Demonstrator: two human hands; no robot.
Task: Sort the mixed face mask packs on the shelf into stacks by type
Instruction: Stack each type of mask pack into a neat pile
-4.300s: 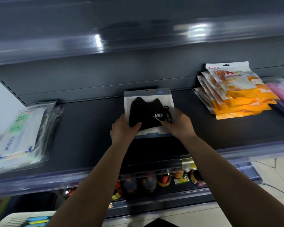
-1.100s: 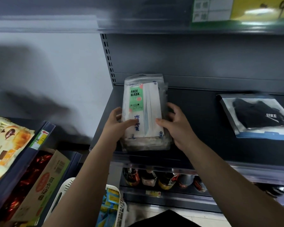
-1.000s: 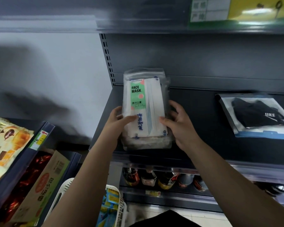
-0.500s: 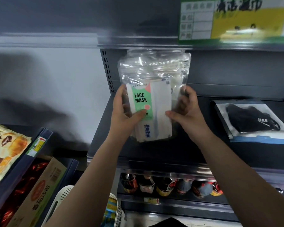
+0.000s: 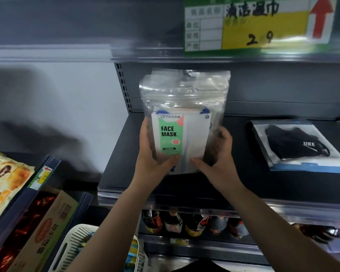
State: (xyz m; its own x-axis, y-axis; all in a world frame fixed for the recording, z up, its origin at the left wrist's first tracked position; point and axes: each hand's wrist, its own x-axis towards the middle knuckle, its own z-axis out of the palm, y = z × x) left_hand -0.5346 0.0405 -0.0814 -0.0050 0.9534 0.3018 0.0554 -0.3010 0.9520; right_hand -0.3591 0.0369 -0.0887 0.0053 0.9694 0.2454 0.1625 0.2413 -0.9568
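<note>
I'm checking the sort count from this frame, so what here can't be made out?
- Number of packs in the clear face mask bundle, head view: they overlap, and both the left hand and right hand cover the edges.
- Anything under the black mask pack: it hides that.
- The shelf further right: cut off by the frame edge.

A shop aisle is shown: dark metal shelves (image 5: 185,179), a handwritten price sign (image 5: 259,22), bottles (image 5: 192,224) and snack bags (image 5: 6,181) stocked below.

Bare forearms — no sleeves visible
</note>
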